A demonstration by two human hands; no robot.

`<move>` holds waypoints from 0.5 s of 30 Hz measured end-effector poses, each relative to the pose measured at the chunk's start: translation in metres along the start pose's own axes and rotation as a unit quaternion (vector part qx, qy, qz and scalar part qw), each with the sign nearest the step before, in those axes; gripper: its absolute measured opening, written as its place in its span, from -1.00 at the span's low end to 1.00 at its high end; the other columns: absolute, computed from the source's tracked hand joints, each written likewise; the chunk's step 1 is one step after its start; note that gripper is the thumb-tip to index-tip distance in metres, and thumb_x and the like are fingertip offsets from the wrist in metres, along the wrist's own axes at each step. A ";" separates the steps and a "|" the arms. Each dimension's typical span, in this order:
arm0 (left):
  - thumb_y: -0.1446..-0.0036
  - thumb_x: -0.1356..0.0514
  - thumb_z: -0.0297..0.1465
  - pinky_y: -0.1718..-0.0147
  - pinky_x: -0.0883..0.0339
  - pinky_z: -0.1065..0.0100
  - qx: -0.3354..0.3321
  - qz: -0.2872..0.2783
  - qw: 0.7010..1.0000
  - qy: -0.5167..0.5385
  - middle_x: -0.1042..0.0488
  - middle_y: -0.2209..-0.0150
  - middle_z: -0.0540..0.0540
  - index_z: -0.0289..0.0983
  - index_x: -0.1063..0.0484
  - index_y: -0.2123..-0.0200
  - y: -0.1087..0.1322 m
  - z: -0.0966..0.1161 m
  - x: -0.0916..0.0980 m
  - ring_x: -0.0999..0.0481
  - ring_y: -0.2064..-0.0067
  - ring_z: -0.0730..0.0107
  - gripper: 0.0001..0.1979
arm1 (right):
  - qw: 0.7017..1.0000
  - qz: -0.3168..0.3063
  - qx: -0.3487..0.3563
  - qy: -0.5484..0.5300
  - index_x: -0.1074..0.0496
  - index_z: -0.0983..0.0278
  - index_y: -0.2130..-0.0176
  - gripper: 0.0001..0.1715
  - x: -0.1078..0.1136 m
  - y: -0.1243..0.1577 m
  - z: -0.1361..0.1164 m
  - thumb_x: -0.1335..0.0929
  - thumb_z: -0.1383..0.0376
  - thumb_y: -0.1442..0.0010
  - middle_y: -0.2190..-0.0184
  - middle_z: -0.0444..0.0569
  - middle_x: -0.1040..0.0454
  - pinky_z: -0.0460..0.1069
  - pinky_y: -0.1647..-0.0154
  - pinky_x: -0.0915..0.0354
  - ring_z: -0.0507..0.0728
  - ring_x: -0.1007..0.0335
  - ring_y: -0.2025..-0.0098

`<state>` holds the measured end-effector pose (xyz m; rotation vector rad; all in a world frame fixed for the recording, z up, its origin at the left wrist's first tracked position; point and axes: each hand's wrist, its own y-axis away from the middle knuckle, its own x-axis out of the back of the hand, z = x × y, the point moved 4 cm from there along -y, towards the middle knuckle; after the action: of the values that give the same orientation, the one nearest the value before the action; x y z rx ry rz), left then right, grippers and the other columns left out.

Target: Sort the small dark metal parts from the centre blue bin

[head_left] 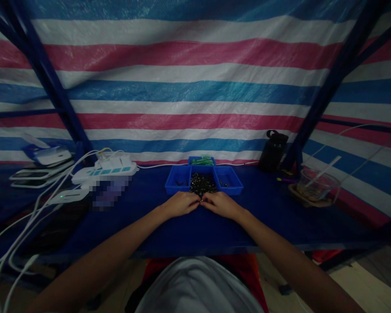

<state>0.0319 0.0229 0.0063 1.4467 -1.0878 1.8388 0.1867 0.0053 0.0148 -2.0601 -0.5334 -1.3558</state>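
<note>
My left hand and my right hand meet at the front edge of the middle blue bin, fingertips pinched close together. Something tiny and shiny shows between them, too small to name. Just beyond the fingers, the middle bin is filled with small dark metallic parts. To its left stands a blue bin with a few small pieces in it. On the other side, another blue bin holds a few small bits. Green pieces lie in a blue bin at the back.
At left on the blue table are a white power strip, white cables and a stack of phone-like devices. A black bottle and a plastic cup with a straw stand at right. Striped sheeting hangs behind.
</note>
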 end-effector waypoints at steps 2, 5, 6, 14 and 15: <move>-0.23 -0.04 -0.39 0.38 -0.19 0.49 0.001 -0.004 1.000 -0.004 -0.47 0.34 -0.02 -0.27 -0.38 0.29 0.000 0.000 0.000 -0.46 0.33 0.44 -0.86 | 1.000 -0.001 0.001 0.003 -0.39 0.27 0.19 -0.77 0.000 0.000 -0.002 -0.25 0.18 -0.27 0.41 -0.09 -0.51 -0.12 0.39 -0.14 0.04 -0.42 0.39; -0.21 -0.06 -0.40 0.41 -0.17 0.49 0.003 -0.002 1.000 -0.001 -0.48 0.36 -0.01 -0.27 -0.38 0.30 -0.001 0.001 0.000 -0.46 0.35 0.45 -0.88 | 1.000 0.000 0.003 0.004 -0.39 0.27 0.18 -0.74 0.000 0.001 -0.003 -0.24 0.15 -0.28 0.42 -0.09 -0.51 -0.12 0.41 -0.13 0.04 -0.41 0.41; -0.20 -0.07 -0.40 0.42 -0.16 0.49 0.004 -0.001 1.000 0.000 -0.47 0.37 0.00 -0.27 -0.38 0.30 -0.001 0.001 0.000 -0.46 0.36 0.45 -0.89 | 1.000 0.000 0.005 0.004 -0.39 0.26 0.18 -0.73 0.000 0.001 -0.003 -0.24 0.15 -0.28 0.42 -0.09 -0.51 -0.12 0.41 -0.13 0.04 -0.41 0.41; -0.21 -0.08 -0.36 0.47 -0.10 0.49 0.026 -0.002 0.999 0.024 -0.43 0.45 0.04 -0.26 -0.37 0.35 0.000 -0.001 0.000 -0.41 0.44 0.49 -0.87 | 0.999 -0.016 -0.011 0.030 -0.40 0.27 0.22 -0.78 -0.002 0.000 0.001 -0.24 0.21 -0.27 0.41 -0.06 -0.51 -0.11 0.40 -0.11 0.05 -0.41 0.39; -0.21 -0.08 -0.35 0.47 -0.10 0.49 0.029 -0.003 0.999 0.027 -0.43 0.46 0.03 -0.26 -0.37 0.35 0.000 -0.002 0.000 -0.41 0.44 0.49 -0.86 | 0.999 -0.018 -0.013 0.030 -0.40 0.28 0.22 -0.78 -0.003 0.000 0.001 -0.24 0.21 -0.27 0.40 -0.06 -0.51 -0.11 0.40 -0.11 0.05 -0.41 0.38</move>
<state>0.0306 0.0241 0.0062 1.4236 -1.0105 1.9088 0.1866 0.0060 0.0122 -2.0329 -0.5333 -1.4473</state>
